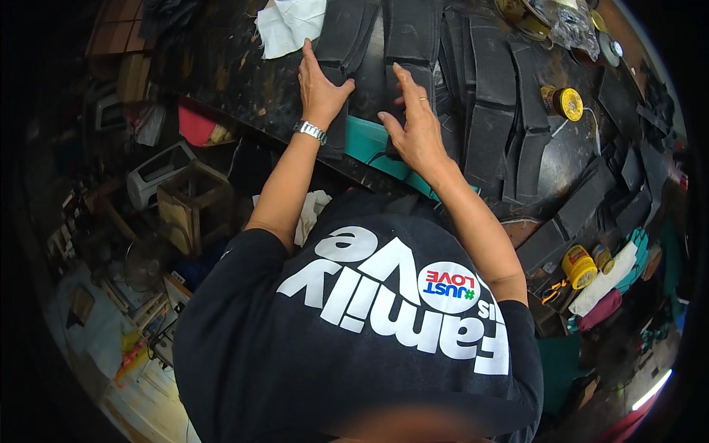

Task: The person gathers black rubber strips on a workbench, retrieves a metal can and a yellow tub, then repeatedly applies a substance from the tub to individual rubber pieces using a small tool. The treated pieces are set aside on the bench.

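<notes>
My left hand (322,94), with a metal watch at its wrist, lies stretched out along the side of a stack of black rectangular pieces (343,33). Its thumb stands apart from its fingers. Over a second black stack (412,33), my right hand (422,134) is held with thumb and fingers spread, a ring on one finger. Neither hand grips anything; whether the fingertips touch the pieces I cannot tell. Between the hands, at the table's near edge, a teal-green thing (365,139) shows. A white cloth (292,28) lies beyond my left fingertips.
More black pieces (493,74) lie in overlapping rows to the right on the dark table (214,70). A yellow-lidded jar (569,104) stands among them. Farther right are a yellow tub (580,267) and orange-handled scissors (552,293). Wooden frames (193,203) stand at the left.
</notes>
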A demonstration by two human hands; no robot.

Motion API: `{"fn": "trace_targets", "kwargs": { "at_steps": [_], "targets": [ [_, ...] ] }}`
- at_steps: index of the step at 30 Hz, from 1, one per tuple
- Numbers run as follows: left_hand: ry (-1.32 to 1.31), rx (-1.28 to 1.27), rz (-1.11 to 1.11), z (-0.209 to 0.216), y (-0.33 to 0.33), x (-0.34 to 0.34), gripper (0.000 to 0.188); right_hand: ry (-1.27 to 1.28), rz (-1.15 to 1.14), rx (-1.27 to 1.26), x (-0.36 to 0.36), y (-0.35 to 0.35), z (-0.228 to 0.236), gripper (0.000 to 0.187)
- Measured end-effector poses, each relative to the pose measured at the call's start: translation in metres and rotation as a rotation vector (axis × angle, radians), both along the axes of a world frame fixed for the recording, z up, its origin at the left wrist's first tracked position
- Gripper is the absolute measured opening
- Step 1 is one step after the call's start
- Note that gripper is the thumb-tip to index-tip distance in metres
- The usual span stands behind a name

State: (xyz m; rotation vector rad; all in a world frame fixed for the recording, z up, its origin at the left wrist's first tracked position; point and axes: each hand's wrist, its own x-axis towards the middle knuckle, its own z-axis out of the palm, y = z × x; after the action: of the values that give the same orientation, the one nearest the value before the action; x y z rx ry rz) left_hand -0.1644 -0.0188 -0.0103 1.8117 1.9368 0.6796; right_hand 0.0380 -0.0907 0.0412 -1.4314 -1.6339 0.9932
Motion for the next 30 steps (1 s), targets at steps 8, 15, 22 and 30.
{"fn": "trace_targets", "kwargs": {
  "at_steps": [8,15,22,30],
  "targets": [
    [-0.576,-0.232,-0.005,0.006,0.009,-0.041,0.11,0.575,-0.062,-0.428,-0.055,0.025,-0.044,0.077],
    [-0.858,-0.253,-0.028,0.007,-0.002,-0.046,0.103,0.699,-0.195,-0.302,-0.083,0.058,-0.057,0.085],
    [-0.928,-0.285,-0.047,0.011,-0.005,-0.048,0.103,0.465,-0.169,-0.274,-0.089,0.072,-0.047,0.092],
    [-0.799,-0.232,-0.102,-0.003,-0.007,-0.045,0.102,0.561,-0.258,-0.278,-0.098,0.072,-0.045,0.09]
  ]
}}
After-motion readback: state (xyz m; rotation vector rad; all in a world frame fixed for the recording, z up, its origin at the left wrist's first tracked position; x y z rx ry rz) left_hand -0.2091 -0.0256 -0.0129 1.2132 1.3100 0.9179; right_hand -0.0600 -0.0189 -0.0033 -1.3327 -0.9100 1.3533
